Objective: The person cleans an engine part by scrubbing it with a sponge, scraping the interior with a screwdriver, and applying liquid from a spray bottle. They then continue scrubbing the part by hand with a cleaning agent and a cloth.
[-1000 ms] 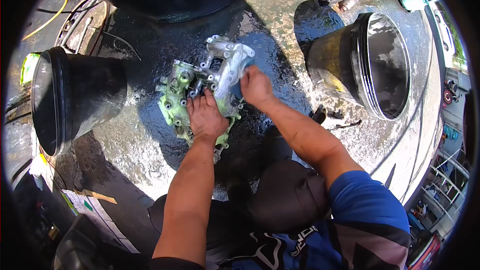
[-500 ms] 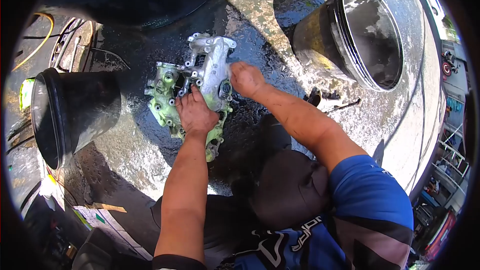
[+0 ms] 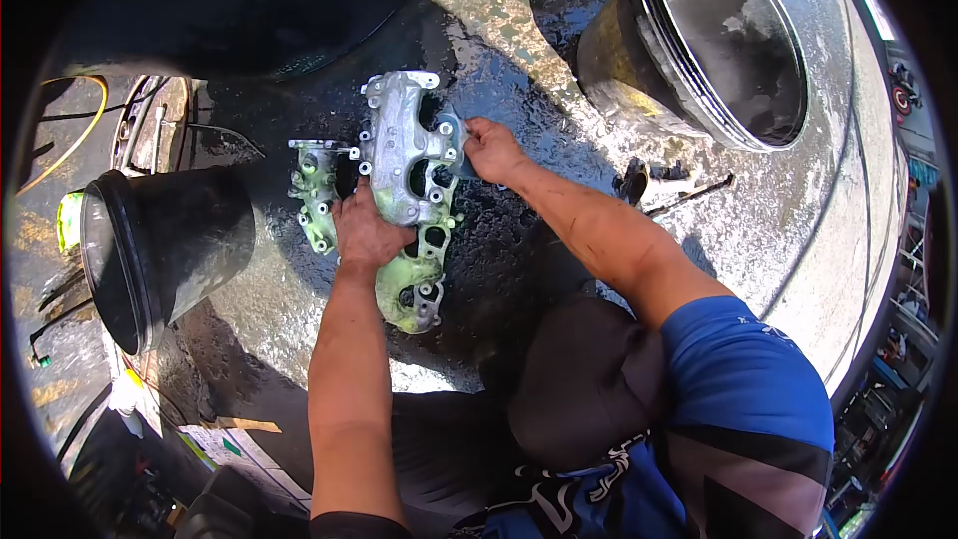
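A cast-metal engine manifold [image 3: 397,140], silvery at the top and tinted yellow-green lower down, rests tilted above the wet ground. My left hand [image 3: 369,230] is closed around its lower left side, with some fingertips hidden by the casting. At the manifold's right edge, my right hand [image 3: 491,152] pinches a thin, pale bluish, see-through piece [image 3: 459,140] against the flange with round ports. Exactly what that piece is cannot be made out.
A large open black bucket [image 3: 639,90] leans at upper right, and another black bucket [image 3: 190,240] lies at left. Small dark metal parts [image 3: 659,185] are on the ground right of my forearm. A big dark round container [image 3: 230,0] stands at the top.
The manifold has been turned so that its ported flange faces right and up more. My left hand has shifted slightly down and left; the pale piece in my right hand shows more clearly.
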`<action>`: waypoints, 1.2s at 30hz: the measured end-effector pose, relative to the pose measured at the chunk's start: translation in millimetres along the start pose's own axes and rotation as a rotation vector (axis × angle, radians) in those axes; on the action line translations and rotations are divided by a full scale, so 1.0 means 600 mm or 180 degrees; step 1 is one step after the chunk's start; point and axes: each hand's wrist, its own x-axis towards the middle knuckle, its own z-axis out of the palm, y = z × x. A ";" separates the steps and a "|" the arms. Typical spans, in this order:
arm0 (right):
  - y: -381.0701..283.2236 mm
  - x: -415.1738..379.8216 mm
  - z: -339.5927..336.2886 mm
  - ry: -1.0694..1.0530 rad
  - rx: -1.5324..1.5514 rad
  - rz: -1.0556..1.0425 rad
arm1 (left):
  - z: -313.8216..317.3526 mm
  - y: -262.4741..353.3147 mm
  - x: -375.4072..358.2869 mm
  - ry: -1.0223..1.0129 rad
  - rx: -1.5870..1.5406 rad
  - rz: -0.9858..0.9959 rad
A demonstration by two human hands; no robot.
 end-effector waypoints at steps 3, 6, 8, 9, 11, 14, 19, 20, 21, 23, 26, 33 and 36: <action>0.035 -0.009 0.038 -0.0026 0.0404 -0.0309 | -0.008 -0.016 0.007 -0.0140 0.0002 -0.0074; -0.018 0.007 0.009 -0.0240 -0.0147 0.0160 | -0.001 -0.023 0.011 -0.0021 -0.0046 0.0066; 0.010 -0.036 0.040 -0.0044 0.0388 -0.0090 | 0.002 -0.029 0.010 0.0006 -0.0050 0.0053; 0.016 -0.056 0.050 0.0057 0.0640 -0.0263 | 0.003 -0.031 0.009 0.0022 -0.0048 0.0033; -0.012 -0.072 0.030 -0.0203 0.0423 -0.0107 | 0.006 -0.030 0.012 0.0071 -0.0066 0.0024; -0.049 -0.021 0.013 -0.0157 0.0391 0.0173 | 0.007 -0.032 0.012 0.0031 -0.0143 0.0045; -0.039 -0.029 0.017 -0.0168 -0.0064 -0.0387 | 0.004 -0.031 0.015 0.0037 -0.0044 -0.0080; -0.051 0.003 0.016 -0.0201 0.0043 -0.0090 | 0.008 -0.034 0.015 0.0079 -0.0062 -0.0019; -0.062 0.012 0.015 -0.0219 0.0160 0.0217 | -0.002 -0.029 0.013 0.0029 -0.0133 -0.0039; -0.060 -0.038 0.024 -0.0389 -0.0014 0.0156 | -0.004 -0.031 0.015 -0.0015 -0.0142 -0.0073; 0.012 -0.104 0.029 -0.0411 -0.0561 -0.0966 | -0.002 -0.029 0.015 0.0016 -0.0096 -0.0187; -0.079 -0.105 0.035 -0.0898 -0.1951 -0.1152 | -0.009 -0.027 0.010 0.0011 -0.0294 -0.0173; -0.094 -0.118 0.020 -0.1275 -0.2101 -0.0608 | -0.016 -0.026 0.018 -0.0019 -0.0226 -0.0237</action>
